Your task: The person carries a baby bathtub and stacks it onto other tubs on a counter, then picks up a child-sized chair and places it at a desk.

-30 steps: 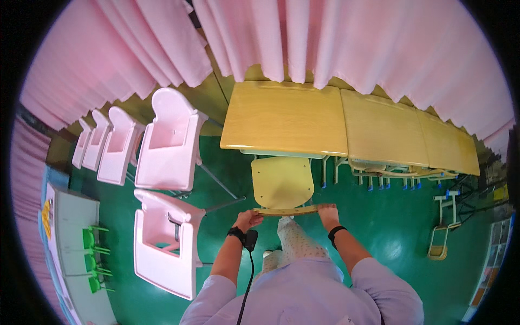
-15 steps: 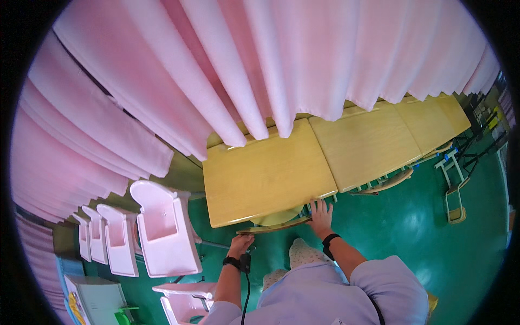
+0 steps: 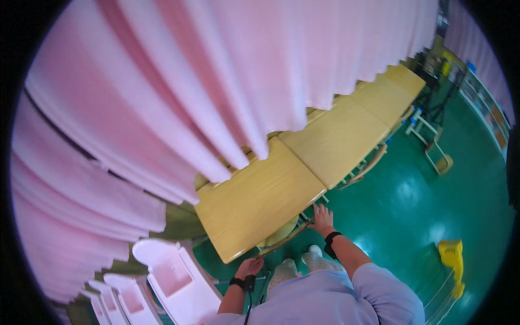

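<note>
- A row of pale pink moulded plastic chairs (image 3: 173, 279) stands at the lower left on the glossy green floor (image 3: 411, 200), below the folds of a long pink curtain (image 3: 216, 81).
- The left hand (image 3: 249, 267), wearing a black wrist strap, sits low beside the near left corner of the chair back; its fingers look loosely curled, and I cannot tell whether they grip anything.
- A light yellow wooden bench with a flat rectangular top (image 3: 254, 203) stands just above the hands, its far edge under the curtain hem.
- A yellow wooden chair with a curved back rail (image 3: 284, 238) is tucked under the front edge of that bench, only its seat and back rail showing.
- The right hand (image 3: 323, 218), also with a black wrist band, rests with fingers spread apart and flat on the right end of the chair's back rail, touching it at the bench corner.
- More matching yellow benches (image 3: 346, 135) continue in a line to the upper right.
- A small yellow plastic stand (image 3: 450, 257) sits on the floor at the right, well apart from the hands.
</note>
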Demonstrator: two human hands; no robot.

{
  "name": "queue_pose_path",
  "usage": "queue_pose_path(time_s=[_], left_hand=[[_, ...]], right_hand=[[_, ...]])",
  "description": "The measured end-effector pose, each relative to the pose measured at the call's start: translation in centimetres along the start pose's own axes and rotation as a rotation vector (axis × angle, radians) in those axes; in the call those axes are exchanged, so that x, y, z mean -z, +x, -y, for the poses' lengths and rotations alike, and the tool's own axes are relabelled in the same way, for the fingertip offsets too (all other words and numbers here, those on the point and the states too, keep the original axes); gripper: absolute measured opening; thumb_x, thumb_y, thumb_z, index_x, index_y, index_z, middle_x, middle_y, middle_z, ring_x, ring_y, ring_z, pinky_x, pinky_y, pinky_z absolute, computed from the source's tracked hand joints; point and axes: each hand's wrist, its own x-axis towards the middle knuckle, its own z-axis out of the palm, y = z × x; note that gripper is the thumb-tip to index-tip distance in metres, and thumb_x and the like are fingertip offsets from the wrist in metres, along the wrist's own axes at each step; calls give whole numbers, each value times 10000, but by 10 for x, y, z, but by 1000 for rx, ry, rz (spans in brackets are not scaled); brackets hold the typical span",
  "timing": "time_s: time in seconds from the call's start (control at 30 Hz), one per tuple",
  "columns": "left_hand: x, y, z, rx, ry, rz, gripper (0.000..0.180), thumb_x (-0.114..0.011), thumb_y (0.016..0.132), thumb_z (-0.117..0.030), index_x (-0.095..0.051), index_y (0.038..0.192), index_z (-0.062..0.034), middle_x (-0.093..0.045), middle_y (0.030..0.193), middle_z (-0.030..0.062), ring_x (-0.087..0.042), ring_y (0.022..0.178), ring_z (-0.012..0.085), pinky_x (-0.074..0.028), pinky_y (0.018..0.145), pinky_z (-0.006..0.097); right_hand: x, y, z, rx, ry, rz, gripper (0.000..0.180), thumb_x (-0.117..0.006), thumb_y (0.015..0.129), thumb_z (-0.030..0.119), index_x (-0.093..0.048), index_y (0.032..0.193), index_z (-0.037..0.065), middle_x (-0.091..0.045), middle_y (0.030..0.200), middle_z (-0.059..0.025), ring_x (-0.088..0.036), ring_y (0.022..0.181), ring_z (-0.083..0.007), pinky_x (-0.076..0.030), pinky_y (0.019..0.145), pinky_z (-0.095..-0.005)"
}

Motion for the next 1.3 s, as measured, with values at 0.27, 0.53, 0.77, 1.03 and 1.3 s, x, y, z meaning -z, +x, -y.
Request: queue_pose_path(time_s=[0.27, 0.53, 0.77, 1.03, 1.3], left_hand=[[12, 6, -43, 393, 322, -135, 241, -484, 771, -90, -462, 999, -17, -528, 1095, 124, -493, 1045, 301, -415, 883, 456], [-79, 63, -43, 614, 535, -92, 164, -417, 773, -150, -466, 720, -3, -558, 866, 165, -544, 922, 314, -447, 814, 443], [-245, 180, 21, 169, 466, 416, 279, -454, 812, -254, -555, 751, -2, -591, 699, 125, -589, 677, 241, -491, 616, 340], [-575, 240, 173, 261, 723, 272, 156, -495, 803, -135, -510, 949, -80, -590, 917, 77, -561, 852, 217, -474, 750, 351], [-766, 292, 309, 9, 1131, 431, 215, -477, 813, -151, -532, 996, -52, -604, 916, 88, -589, 816, 212, -478, 724, 319]], right_hand=[[-75, -173, -166, -403, 552, 129, 450, -562, 750, 434, -609, 961, 38, -600, 964, -189, -553, 916, -347, -439, 806, -411], [-193, -528, -257, -871, 158, 539, 312, -567, 743, 320, -649, 846, 37, -622, 928, -160, -581, 871, -334, -467, 772, -403], [-147, -576, -249, -1419, 658, 58, 404, -640, 705, 306, -592, 977, 11, -567, 1018, -203, -523, 957, -362, -440, 806, -423], [-65, -640, -387, -1533, 416, -581, 325, -616, 744, 153, -537, 1033, 28, -540, 991, -164, -525, 914, -328, -435, 791, -381], [16, -602, -537, -1455, 412, -661, 368, -634, 717, 118, -524, 1058, 33, -508, 1047, -163, -491, 989, -329, -414, 832, -382]])
